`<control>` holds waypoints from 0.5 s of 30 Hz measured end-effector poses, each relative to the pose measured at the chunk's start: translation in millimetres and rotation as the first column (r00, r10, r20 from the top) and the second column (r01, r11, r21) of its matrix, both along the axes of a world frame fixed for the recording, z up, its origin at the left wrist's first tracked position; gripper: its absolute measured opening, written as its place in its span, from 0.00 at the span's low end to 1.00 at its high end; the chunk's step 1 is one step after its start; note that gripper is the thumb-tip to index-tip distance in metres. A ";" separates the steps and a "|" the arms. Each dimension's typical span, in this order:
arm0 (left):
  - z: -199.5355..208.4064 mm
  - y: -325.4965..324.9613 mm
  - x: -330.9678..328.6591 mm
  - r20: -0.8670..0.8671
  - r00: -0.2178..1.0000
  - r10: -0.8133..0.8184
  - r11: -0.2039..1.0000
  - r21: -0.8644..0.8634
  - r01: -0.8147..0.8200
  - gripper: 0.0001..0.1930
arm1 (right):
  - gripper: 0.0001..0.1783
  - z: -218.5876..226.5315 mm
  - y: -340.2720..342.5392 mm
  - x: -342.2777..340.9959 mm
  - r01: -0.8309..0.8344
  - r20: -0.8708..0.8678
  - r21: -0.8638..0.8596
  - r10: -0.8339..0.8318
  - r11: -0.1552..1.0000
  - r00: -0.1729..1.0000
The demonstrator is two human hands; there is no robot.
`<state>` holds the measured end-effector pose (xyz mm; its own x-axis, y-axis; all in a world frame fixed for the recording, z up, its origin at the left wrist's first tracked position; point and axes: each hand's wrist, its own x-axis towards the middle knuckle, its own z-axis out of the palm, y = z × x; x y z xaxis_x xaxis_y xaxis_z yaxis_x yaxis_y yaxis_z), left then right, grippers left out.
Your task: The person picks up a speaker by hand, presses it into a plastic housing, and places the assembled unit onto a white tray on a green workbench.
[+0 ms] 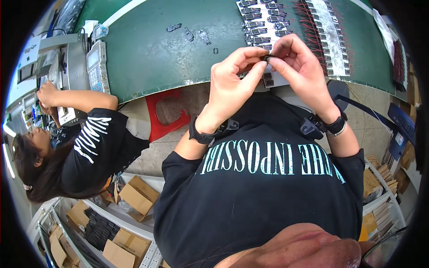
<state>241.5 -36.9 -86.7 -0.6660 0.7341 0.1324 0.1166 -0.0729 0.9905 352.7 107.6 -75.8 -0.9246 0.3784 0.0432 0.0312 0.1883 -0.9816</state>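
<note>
Because the fingertips cover most of it, the small dark part (267, 58) held between the two hands, just over the tabletop's (147, 53) near edge, shows only as a sliver whose shape cannot be made out. The left hand (234, 82) pinches it between thumb and index finger, with no gap left; the right hand's (301, 71) thumb and curled fingers close on its other side. Beneath and beyond them runs a white strip (265, 32) of black pieces in two columns, its lower end partly covered, so no full count is possible. Three loose black pieces (189, 34) and one small ring (216, 51) lie to the left. A second strip (331, 53), carrying red-wired pieces, lies to the right, cut off at the top.
</note>
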 end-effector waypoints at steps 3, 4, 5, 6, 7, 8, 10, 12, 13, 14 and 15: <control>4.1 0.1 -5.5 0.123 0.992 -0.030 0.999 -0.034 0.034 0.10 | 0.15 -0.8 4.5 -2.2 -0.036 -0.034 -0.256 0.028 0.966 0.999; 5.1 -0.8 -7.0 0.185 0.982 -0.044 0.997 -0.050 0.054 0.10 | 0.15 -1.6 3.1 -2.4 -0.038 -0.035 -0.258 0.030 0.965 0.999; 5.1 -2.5 -8.2 0.185 0.982 -0.042 0.997 -0.052 0.053 0.10 | 0.15 -3.0 0.7 -2.4 -0.039 -0.055 -0.239 0.027 0.970 0.998; 4.9 -4.3 -9.3 0.174 0.984 -0.049 0.995 -0.083 0.064 0.10 | 0.16 -4.2 -1.8 -2.3 -0.039 -0.075 -0.218 0.024 0.975 0.997; 4.5 -5.7 -10.2 0.164 0.985 -0.057 0.991 -0.113 0.076 0.10 | 0.16 -4.6 -3.9 -2.2 -0.038 -0.094 -0.198 0.020 0.980 0.995; 4.1 -7.4 -9.7 0.156 0.986 -0.063 0.986 -0.144 0.086 0.11 | 0.16 -3.5 -5.7 -2.0 -0.040 -0.091 -0.200 0.022 0.979 0.996; 5.8 -7.7 -5.6 0.023 0.999 -0.031 0.988 -0.150 0.034 0.09 | 0.14 1.4 -8.2 -1.4 0.006 -0.052 -0.074 -0.010 0.997 0.999; 7.2 -7.5 -1.2 -0.248 0.968 0.030 0.988 -0.137 -0.065 0.07 | 0.13 5.9 -8.1 1.8 0.028 -0.029 -0.011 -0.028 1.000 0.999; 5.0 -9.1 -4.0 -0.247 0.968 0.033 0.988 -0.140 -0.069 0.07 | 0.13 8.4 -6.3 3.3 0.099 -0.064 0.180 -0.089 0.979 0.994; 0.0 -11.3 -10.2 -0.115 0.989 0.096 0.990 -0.095 -0.107 0.06 | 0.12 10.5 -4.5 5.3 0.173 -0.111 0.361 -0.141 0.916 0.984; -5.2 -12.3 -16.8 0.023 0.989 0.146 0.988 -0.054 -0.145 0.06 | 0.12 11.5 -3.4 7.8 0.249 -0.167 0.526 -0.188 0.813 0.968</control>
